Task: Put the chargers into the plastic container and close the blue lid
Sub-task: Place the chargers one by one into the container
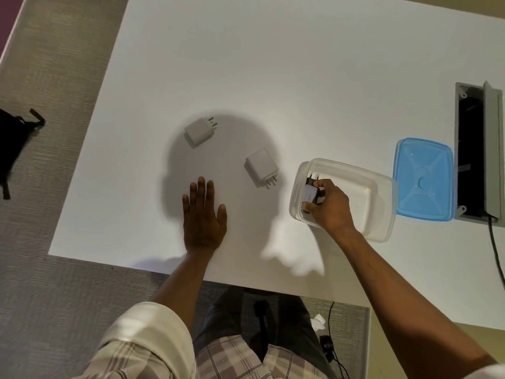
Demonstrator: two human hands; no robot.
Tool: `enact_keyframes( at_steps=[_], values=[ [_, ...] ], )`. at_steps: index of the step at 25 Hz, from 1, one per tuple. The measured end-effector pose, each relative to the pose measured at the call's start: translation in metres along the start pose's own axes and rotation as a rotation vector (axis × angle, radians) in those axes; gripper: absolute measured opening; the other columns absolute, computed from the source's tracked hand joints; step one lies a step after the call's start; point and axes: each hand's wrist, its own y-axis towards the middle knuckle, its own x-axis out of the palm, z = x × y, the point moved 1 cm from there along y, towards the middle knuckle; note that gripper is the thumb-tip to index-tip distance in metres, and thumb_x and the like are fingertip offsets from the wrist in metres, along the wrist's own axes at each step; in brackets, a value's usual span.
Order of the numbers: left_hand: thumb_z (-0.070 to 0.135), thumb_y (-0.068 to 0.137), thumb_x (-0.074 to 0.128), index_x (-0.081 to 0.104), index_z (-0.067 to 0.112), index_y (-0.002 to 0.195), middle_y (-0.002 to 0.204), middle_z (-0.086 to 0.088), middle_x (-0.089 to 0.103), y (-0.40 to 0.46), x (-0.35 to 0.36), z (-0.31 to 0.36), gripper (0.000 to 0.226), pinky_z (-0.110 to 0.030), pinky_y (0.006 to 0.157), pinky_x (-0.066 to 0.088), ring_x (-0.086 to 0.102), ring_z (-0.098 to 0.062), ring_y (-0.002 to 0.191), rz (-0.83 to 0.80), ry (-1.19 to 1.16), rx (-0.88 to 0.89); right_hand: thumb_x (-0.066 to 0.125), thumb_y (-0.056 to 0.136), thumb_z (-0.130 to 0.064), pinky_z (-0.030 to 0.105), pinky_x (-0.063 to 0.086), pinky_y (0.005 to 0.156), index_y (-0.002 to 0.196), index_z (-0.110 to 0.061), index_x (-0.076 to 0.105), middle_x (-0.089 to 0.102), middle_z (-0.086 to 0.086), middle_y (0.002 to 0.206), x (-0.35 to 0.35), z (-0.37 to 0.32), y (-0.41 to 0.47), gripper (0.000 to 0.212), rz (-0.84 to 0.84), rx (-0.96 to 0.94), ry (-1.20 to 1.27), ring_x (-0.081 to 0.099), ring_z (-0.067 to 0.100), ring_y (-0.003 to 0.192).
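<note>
Two white chargers lie on the white table (273, 77): one (199, 131) at centre left, prongs pointing up-right, and another (261, 167) nearer the container, prongs pointing down-right. A clear plastic container (379, 203) stands open at the right. Inside its left end my right hand (332, 207) grips a dark charger (311, 194) with its two prongs pointing away from me. The blue lid (423, 179) lies flat on the table just right of the container. My left hand (203, 214) rests flat on the table, fingers spread, holding nothing.
An open grey cable box (478, 149) is sunk into the table right of the lid, with a black cable (498, 258) running from it. A black bag (13, 143) lies on the carpet at left. The table's near edge runs just behind my left wrist.
</note>
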Motion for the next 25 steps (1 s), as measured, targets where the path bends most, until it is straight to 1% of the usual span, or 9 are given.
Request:
enact_keyframes(
  at_steps=[4, 8, 10, 13, 16, 18, 21, 23, 25],
  values=[
    [0.041, 0.099, 0.032, 0.010, 0.019, 0.158, 0.167, -0.008, 0.012, 0.000, 0.000, 0.002, 0.067, -0.047, 0.126, 0.010, 0.008, -0.027, 0.155, 0.003, -0.012, 0.004, 0.075, 0.080, -0.009, 0.030, 0.044, 0.078, 0.122, -0.015, 0.057, 0.066, 0.011, 0.111, 0.003, 0.004, -0.002, 0.046, 0.044, -0.020, 0.056, 0.064, 0.027, 0.095],
    [0.039, 0.099, 0.035, 0.012, 0.018, 0.158, 0.167, -0.008, 0.012, 0.000, -0.002, 0.002, 0.068, -0.047, 0.126, 0.009, 0.008, -0.027, 0.155, 0.001, -0.013, 0.002, 0.067, 0.088, -0.011, 0.029, 0.043, 0.077, 0.128, -0.012, 0.051, 0.065, 0.007, 0.112, 0.001, -0.001, -0.003, 0.043, 0.071, 0.019, 0.144, 0.065, 0.027, 0.095],
    [0.039, 0.098, 0.036, 0.012, 0.017, 0.158, 0.167, -0.008, 0.012, 0.000, -0.002, 0.002, 0.068, -0.047, 0.126, 0.010, 0.008, -0.027, 0.155, -0.004, -0.018, -0.001, 0.066, 0.089, -0.012, 0.032, 0.046, 0.079, 0.127, -0.011, 0.052, 0.064, 0.008, 0.110, -0.006, -0.009, -0.012, 0.041, 0.181, -0.005, 0.138, 0.064, 0.028, 0.095],
    [0.039, 0.098, 0.036, 0.013, 0.017, 0.158, 0.167, -0.008, 0.012, 0.000, -0.003, 0.004, 0.068, -0.047, 0.126, 0.010, 0.008, -0.026, 0.155, -0.006, -0.022, -0.009, 0.062, 0.088, -0.010, 0.032, 0.054, 0.074, 0.117, -0.016, 0.058, 0.063, 0.003, 0.103, -0.020, -0.039, -0.032, 0.030, 0.404, -0.234, 0.175, 0.063, 0.017, 0.082],
    [0.037, 0.098, 0.036, 0.013, 0.016, 0.158, 0.167, -0.009, 0.013, 0.000, -0.003, 0.004, 0.067, -0.048, 0.126, 0.011, 0.009, -0.027, 0.155, -0.011, -0.010, -0.004, 0.061, 0.085, -0.005, 0.019, 0.050, 0.068, 0.111, -0.018, 0.061, 0.062, 0.000, 0.101, -0.010, -0.084, -0.038, 0.029, 0.312, -0.463, 0.249, 0.062, 0.011, 0.079],
    [0.037, 0.099, 0.036, 0.014, 0.014, 0.158, 0.166, -0.010, 0.014, -0.001, -0.004, 0.004, 0.067, -0.050, 0.125, 0.013, 0.010, -0.029, 0.154, -0.007, 0.005, 0.003, 0.064, 0.083, -0.003, 0.027, 0.053, 0.073, 0.116, -0.012, 0.060, 0.062, 0.007, 0.107, 0.013, -0.111, -0.033, 0.034, 0.165, -0.424, 0.255, 0.062, 0.019, 0.084],
    [0.038, 0.099, 0.034, 0.013, 0.015, 0.158, 0.166, -0.010, 0.013, -0.001, -0.004, 0.004, 0.067, -0.049, 0.126, 0.013, 0.010, -0.029, 0.154, -0.018, 0.013, 0.003, 0.063, 0.086, -0.010, 0.040, 0.048, 0.085, 0.127, -0.004, 0.048, 0.054, 0.016, 0.121, 0.050, -0.128, -0.014, 0.044, 0.109, -0.254, -0.138, 0.056, 0.034, 0.105],
    [0.039, 0.099, 0.035, 0.012, 0.016, 0.158, 0.167, -0.009, 0.012, 0.000, -0.003, 0.004, 0.067, -0.049, 0.126, 0.013, 0.009, -0.028, 0.155, -0.021, 0.014, -0.004, 0.063, 0.086, -0.019, 0.040, 0.046, 0.084, 0.127, -0.004, 0.044, 0.052, 0.014, 0.122, 0.063, -0.131, -0.003, 0.047, 0.147, -0.162, -0.396, 0.053, 0.036, 0.108],
    [0.039, 0.099, 0.036, 0.012, 0.016, 0.158, 0.167, -0.009, 0.013, 0.001, -0.003, 0.003, 0.068, -0.048, 0.126, 0.012, 0.009, -0.027, 0.155, -0.020, 0.011, -0.007, 0.063, 0.085, -0.019, 0.040, 0.044, 0.085, 0.127, -0.003, 0.044, 0.054, 0.013, 0.121, 0.070, -0.132, 0.009, 0.049, 0.144, -0.136, -0.489, 0.051, 0.035, 0.109]
  ],
)
